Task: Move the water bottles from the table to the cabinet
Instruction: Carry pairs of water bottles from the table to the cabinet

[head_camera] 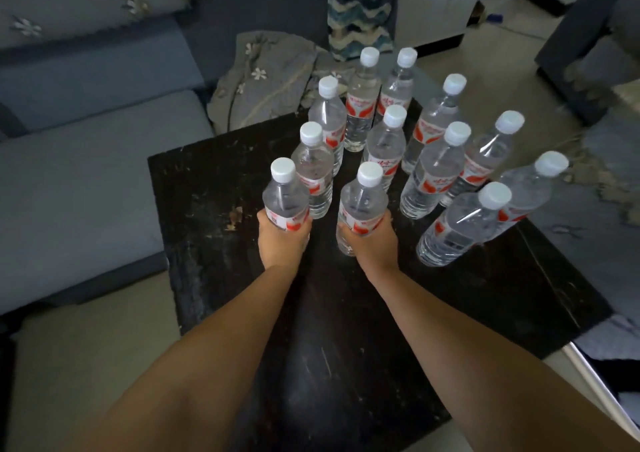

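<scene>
The task looks to be near its start, judging from how things lie: a dozen water bottles are on or just above the dark table (214, 209) in the middle of the frame, and no cabinet shows anywhere in the view, so nothing can be counted as delivered. The left hand (282, 240) is wrapped closed around the lower body of the nearest-left bottle (285, 198), and the right hand (372, 240) is closed the same way around the bottle beside it (362, 205), a little right of centre. Whether either one has left the tabletop cannot be told from this angle. The other ten bottles (433, 171) stand upright and untouched in a loose cluster running from the centre toward the upper right of the frame, some touching, the two at the far right standing close to the table's edge. If the carrying goes two at a time, several more trips probably remain after this one. Every bottle is clear, with a white screw cap and a white label bearing a red leaf-like shape; there is red lettering on the labels, but it is too small and blurred to read, so no brand can be named. A grey sofa (86, 160) fills the left side, with a flowered grey cloth (263, 80) heaped behind the table at upper centre.
</scene>
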`<state>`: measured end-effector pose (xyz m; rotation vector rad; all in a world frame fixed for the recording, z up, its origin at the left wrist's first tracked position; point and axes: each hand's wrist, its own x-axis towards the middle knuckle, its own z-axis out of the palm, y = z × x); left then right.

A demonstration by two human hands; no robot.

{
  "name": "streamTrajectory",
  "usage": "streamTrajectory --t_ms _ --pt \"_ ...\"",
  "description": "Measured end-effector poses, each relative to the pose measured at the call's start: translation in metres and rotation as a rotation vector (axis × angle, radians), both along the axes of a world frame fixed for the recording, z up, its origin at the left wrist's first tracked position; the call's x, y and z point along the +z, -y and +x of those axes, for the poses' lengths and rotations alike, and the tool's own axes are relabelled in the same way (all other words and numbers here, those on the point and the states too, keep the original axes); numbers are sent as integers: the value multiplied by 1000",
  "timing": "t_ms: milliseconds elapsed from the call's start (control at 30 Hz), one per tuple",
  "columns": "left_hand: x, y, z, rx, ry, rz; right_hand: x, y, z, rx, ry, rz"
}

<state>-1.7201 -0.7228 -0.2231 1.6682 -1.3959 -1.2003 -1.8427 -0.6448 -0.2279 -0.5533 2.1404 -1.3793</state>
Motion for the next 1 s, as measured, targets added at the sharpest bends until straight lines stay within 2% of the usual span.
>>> streamTrajectory --t_ms 233,467,734,867,1000 --pt "9 -37 9 -193 111 45 7 -43 3 82 -17 97" --pt "15 -119 31 -349 144 95 14 -141 17 39 -46 153" --pt "50 -245 25 -616 88 89 44 -306 26 -146 -127 208" --pt "59 -301 13 -813 44 91 63 -382 33 -297 -100 145" --pt "71 -353 -6 -1070 102 55 80 -453 50 -501 -118 174"
